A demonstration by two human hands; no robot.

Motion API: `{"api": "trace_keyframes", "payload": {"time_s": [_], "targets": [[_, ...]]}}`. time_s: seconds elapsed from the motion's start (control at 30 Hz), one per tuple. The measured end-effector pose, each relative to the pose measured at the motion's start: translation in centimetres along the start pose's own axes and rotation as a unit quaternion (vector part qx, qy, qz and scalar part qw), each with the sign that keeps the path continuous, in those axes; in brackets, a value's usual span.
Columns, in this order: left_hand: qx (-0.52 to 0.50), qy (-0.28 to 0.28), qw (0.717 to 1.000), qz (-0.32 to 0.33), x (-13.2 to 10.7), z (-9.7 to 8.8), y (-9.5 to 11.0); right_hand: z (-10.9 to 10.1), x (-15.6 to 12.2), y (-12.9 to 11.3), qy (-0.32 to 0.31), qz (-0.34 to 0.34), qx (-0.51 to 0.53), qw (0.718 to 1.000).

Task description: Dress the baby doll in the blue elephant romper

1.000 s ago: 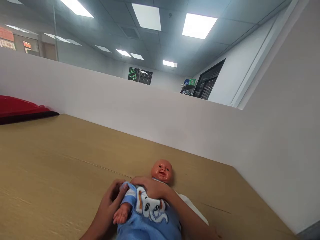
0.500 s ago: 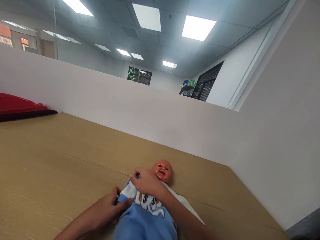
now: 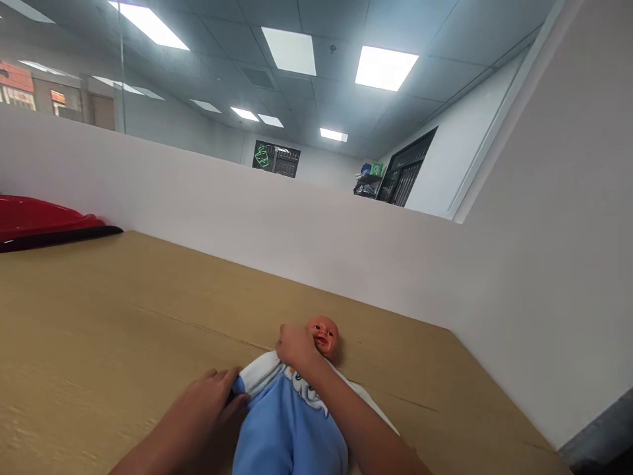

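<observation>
Stretching between the two hands, the white sleeve of a blue-and-white outfit (image 3: 291, 422) runs taut, its blue cuff at the left hand (image 3: 215, 396). That hand is nearly closed, thumb and fingers pinching the cuff. The right hand (image 3: 297, 346) crosses over the chest, fingers curled tightly at the shoulder and gripping the white cloth there; its fingertips are partly hidden. The doll (image 3: 327, 336) wearing the outfit lies face up on the tan surface (image 3: 173, 284), at the lower middle, its head just beside the right hand. An embroidered elephant (image 3: 306, 390) on the chest is partly covered by the right forearm. White cloth (image 3: 370, 401) shows beyond that forearm. A pale wall (image 3: 277, 218) borders the surface, and a glossy red object (image 3: 39, 218) with a dark edge sits at far left.
</observation>
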State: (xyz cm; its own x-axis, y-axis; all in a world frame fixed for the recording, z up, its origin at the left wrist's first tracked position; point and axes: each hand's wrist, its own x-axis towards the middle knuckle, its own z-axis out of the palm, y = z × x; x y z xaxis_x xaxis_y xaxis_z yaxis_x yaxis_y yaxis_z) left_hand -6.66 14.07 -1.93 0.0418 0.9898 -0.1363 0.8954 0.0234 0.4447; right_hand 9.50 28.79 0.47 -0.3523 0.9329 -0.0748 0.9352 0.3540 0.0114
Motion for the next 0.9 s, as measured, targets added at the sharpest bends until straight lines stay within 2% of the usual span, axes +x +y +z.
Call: {"api": "trace_keyframes", "payload": {"time_s": [0.17,0.27,0.4,0.57,0.7,0.77,0.9], "targets": [[-0.057,0.004,0.998,0.022,1.9,0.6,-5.8,-0.8,-1.5,2.3,0.009,0.061,-0.016,0.998],[-0.08,0.012,0.996,0.03,3.4,1.4,-7.9,-0.6,-2.6,2.3,0.032,0.054,0.026,0.998],[-0.085,0.024,0.996,0.021,4.0,1.8,-8.1,0.3,-3.7,2.8,0.052,0.019,0.128,0.99],[-0.102,0.047,0.993,0.035,3.4,1.3,-7.6,1.4,-6.2,6.7,0.048,-0.03,0.279,0.959],[-0.105,0.051,0.993,0.037,3.6,1.1,-7.6,3.7,-10.5,11.2,0.014,-0.051,0.378,0.924],[-0.104,0.047,0.993,0.035,3.7,1.0,-7.6,5.2,-13.1,13.3,0.011,-0.037,0.436,0.899],[-0.093,0.054,0.994,0.031,3.9,1.0,-8.1,8.4,-17.4,15.7,0.041,-0.011,0.478,0.878]]}}
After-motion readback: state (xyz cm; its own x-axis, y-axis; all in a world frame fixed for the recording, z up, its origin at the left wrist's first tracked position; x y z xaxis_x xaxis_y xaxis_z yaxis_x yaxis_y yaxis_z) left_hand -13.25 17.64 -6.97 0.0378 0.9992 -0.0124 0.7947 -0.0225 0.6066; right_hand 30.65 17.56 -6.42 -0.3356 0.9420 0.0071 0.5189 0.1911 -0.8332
